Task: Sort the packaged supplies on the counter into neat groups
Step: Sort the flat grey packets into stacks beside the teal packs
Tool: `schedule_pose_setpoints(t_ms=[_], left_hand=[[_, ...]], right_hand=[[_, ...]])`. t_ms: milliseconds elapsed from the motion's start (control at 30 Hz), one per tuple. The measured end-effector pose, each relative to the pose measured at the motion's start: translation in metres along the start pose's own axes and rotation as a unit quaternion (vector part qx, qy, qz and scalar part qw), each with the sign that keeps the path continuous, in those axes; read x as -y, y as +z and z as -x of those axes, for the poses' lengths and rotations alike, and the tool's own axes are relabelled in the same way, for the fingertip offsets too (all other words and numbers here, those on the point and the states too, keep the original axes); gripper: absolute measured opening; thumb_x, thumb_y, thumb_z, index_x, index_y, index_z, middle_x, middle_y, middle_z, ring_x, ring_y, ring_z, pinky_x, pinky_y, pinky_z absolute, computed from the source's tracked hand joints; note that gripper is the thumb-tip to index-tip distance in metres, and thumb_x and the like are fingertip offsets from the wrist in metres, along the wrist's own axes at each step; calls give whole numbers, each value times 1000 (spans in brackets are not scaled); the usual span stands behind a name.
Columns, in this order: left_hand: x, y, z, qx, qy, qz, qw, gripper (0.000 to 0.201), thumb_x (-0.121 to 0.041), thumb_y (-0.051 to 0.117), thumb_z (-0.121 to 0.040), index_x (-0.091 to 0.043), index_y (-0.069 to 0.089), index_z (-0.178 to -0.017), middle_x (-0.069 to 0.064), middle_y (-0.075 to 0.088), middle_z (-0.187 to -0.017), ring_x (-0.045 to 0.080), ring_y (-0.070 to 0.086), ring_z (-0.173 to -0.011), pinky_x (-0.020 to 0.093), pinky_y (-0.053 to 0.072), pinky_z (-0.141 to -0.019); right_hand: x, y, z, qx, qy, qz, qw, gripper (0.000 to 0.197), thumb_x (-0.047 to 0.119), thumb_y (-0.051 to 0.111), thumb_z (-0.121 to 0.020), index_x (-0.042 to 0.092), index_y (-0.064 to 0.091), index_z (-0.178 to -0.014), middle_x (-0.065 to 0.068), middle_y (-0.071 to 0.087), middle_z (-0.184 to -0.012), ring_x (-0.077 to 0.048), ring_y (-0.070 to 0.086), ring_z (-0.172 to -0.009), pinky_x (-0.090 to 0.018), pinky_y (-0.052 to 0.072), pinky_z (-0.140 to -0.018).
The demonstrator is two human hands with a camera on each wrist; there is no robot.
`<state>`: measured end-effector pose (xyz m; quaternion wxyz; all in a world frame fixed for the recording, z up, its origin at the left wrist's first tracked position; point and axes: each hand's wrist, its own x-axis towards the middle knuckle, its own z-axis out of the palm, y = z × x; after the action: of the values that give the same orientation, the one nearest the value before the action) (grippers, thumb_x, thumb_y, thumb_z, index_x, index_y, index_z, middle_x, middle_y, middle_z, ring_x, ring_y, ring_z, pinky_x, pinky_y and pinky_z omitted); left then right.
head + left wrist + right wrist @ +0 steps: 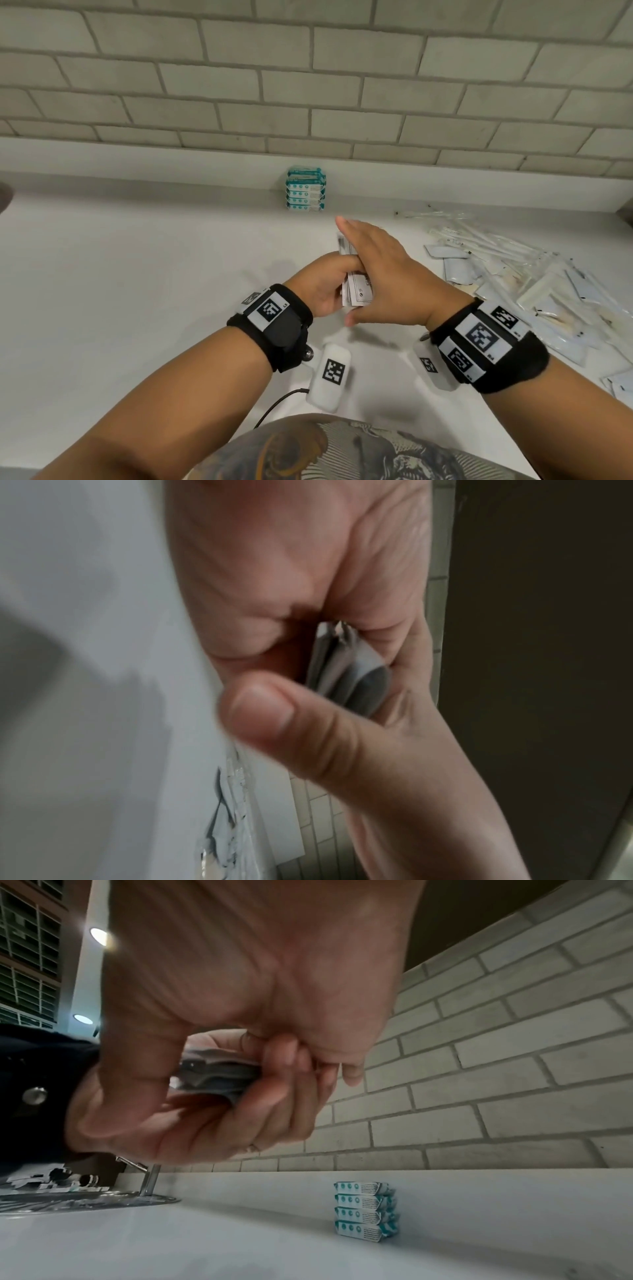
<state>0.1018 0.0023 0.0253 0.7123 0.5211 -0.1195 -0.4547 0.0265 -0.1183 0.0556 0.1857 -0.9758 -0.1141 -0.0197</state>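
In the middle of the head view, the left hand [322, 284] grips a small bundle of flat white packets [356, 291], fingers curled around its left edge and the packets standing on edge above the counter. The left wrist view shows the same bundle [346, 669] wedged between the palm and the thumb [274, 712], its edges fanned slightly. The right hand [380, 274] lies flat against the right side of the bundle, fingers straight and pointing toward the top of the frame, thumb stretched out below the packets; it presses on them rather than curling round them. In the right wrist view the packets [212, 1074] show as a grey wad between the two hands.

Both wrists wear black bands with square black-and-white markers [481, 337].

Toward the upper middle of the head view, a neat stack of teal-and-white packs [305, 188] stands against the base of the brick wall [342, 85]. The same stack [365, 1211] sits at the lower right of the right wrist view. At the right edge of the head view, a loose pile of clear and white wrapped supplies [534, 284] spreads over the white counter [137, 274], well apart from the stack. At the lower left of the right wrist view, a metal tap [147, 1177] rises beside a sink rim.
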Motion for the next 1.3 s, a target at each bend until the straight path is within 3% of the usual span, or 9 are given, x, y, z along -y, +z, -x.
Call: schedule_pose_setpoints(t_ms=[300, 467, 667, 767, 833, 900, 1033, 1133, 1300], left_hand=[[1, -4, 0, 26, -67, -20, 997, 13, -6, 47, -88, -11, 58, -83, 4, 61, -65, 16, 63, -62, 24, 49, -52], [3, -2, -4, 30, -48, 22, 998, 21, 1, 39, -88, -9, 57, -83, 8, 58, -66, 19, 62, -63, 25, 50, -52], [3, -5, -10, -8, -10, 40, 999, 18, 4, 41, -87, -5, 55, -92, 12, 57, -73, 22, 60, -69, 28, 54, -57], [5, -16, -13, -43, 30, 117, 992, 24, 2, 44, -86, -6, 58, -104, 9, 63, -81, 22, 64, -73, 33, 55, -67], [7, -20, -14, -63, 64, 137, 986, 30, 0, 41, -89, -13, 60, -109, 7, 67, -88, 22, 64, -81, 32, 53, -64], [10, -17, -15, -64, 91, 154, 982, 31, -2, 39, -92, -15, 60, -110, 7, 68, -95, 23, 63, -87, 34, 55, -67], [22, -13, -18, -55, 128, 167, 976, 33, -1, 37, -94, -15, 54, -118, 6, 67, -121, 24, 62, -107, 43, 47, -95], [26, -19, -21, -50, 126, 158, 978, 32, -4, 39, -95, -17, 51, -122, 2, 62, -129, 24, 61, -108, 43, 43, -100], [22, -39, -21, -66, 84, 24, 994, 24, -29, 56, -94, -9, 56, -107, 10, 64, -106, 26, 60, -98, 38, 47, -92]], right_hand=[[-6, 5, -3, -27, -44, 11, 999, 121, 37, 78, -65, 39, -8, -150, 8, 34, -120, -8, 32, -114, -24, 33, -100], [-7, 2, -5, 10, -21, 17, 1000, 133, 52, 82, -61, 48, -24, -140, 8, 27, -133, -8, 24, -123, -20, 21, -104], [-10, 7, -4, -82, -48, 32, 995, 117, 47, 77, -65, 39, -3, -151, 2, 31, -130, -13, 27, -123, -36, 26, -109], [-14, 7, -4, -136, 42, -93, 985, 105, 52, 77, -69, 41, 10, -148, 6, 31, -134, -9, 33, -124, -30, 33, -104], [-14, 8, -8, -128, 159, -251, 946, 78, 52, 69, -79, 32, 28, -142, 6, 45, -130, -7, 50, -112, -23, 42, -90], [-18, 11, -14, -79, 243, -402, 880, 51, 50, 56, -91, 19, 43, -130, -3, 59, -124, -15, 63, -94, -31, 50, -80], [-27, 16, -18, -4, 285, -560, 778, 33, 31, 57, -95, 8, 55, -119, -12, 68, -105, -24, 67, -85, -41, 55, -77], [-25, 29, -18, 57, 292, -624, 722, 16, 17, 55, -96, 5, 58, -106, -15, 67, -95, -26, 68, -80, -39, 57, -70], [-38, 38, -19, 61, 327, -588, 737, 10, 6, 59, -92, 5, 54, -101, -14, 66, -73, -20, 64, -56, -30, 59, -56]])
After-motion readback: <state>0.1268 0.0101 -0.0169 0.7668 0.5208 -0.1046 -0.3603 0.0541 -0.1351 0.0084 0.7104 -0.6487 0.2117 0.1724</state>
